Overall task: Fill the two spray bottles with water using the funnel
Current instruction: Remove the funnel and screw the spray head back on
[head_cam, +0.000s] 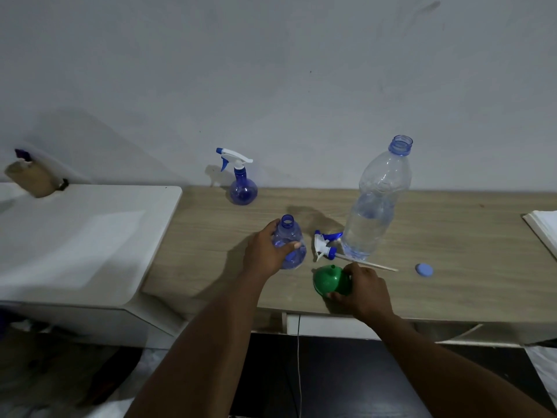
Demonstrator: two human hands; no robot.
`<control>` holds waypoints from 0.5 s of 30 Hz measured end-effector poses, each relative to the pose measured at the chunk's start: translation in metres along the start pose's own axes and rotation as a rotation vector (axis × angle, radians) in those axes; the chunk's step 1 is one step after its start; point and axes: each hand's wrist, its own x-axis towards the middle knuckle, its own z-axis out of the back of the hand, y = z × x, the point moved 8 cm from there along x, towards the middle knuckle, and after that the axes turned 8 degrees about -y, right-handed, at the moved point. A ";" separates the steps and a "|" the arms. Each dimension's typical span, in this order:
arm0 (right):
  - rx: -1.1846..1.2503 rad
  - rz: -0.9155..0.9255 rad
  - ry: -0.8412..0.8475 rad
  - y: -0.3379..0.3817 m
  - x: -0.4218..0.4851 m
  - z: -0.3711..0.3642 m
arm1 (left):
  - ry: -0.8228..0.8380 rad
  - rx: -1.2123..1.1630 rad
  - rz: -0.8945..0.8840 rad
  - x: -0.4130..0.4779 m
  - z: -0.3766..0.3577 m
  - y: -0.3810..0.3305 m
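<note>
Left hand [265, 251] gripping uncapped blue spray bottle [291, 245] on wooden table [452, 285], right hand [363, 289] gripping green funnel [330, 280]

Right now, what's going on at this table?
A person holds an open spray bottle with the left hand and grips the funnel with the right hand. The funnel is not on the neck yet. The sprayer head lies on the table beside an uncapped, partly full water bottle, its cap off to the right. A second spray bottle, sprayer on, stands by the wall.
</note>
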 end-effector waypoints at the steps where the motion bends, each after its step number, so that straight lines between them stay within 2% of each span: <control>1: -0.038 0.007 -0.008 0.001 0.001 0.000 | -0.005 -0.002 -0.003 0.000 0.000 0.000; 9: -0.104 0.012 0.034 0.002 0.008 0.001 | -0.007 -0.001 -0.025 0.000 -0.001 -0.002; 12: 0.013 0.044 0.039 0.005 0.010 0.008 | 0.004 -0.003 -0.010 0.001 -0.002 -0.002; 15: 0.242 0.041 -0.006 0.012 0.014 0.023 | 0.013 0.007 -0.001 0.002 -0.003 0.000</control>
